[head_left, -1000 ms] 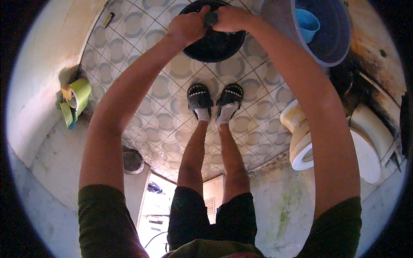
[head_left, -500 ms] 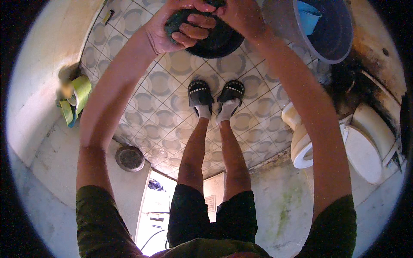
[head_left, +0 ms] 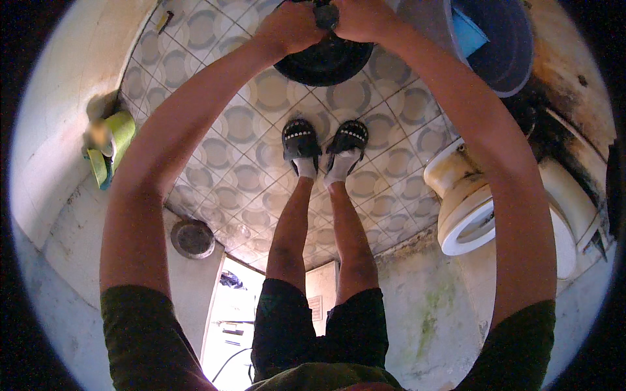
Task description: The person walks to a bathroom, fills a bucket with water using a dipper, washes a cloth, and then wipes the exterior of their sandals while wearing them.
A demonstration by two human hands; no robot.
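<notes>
While a dark, bunched lump, maybe cloth, is held between the left hand and the right hand, it is seen above a round black basin. The fingers of both hands are curled in around the lump, but their tips are hidden. Part of the basin is covered by the hands. The floor is laid with hard tiles, marked with grey rings. Near the right arm, a blue cup is held inside a big see-through tub. A toilet with a white seat is partly blocked by that arm. Black slippers with white dots are worn over pale socks. By the left wall, a green thing is seen.
</notes>
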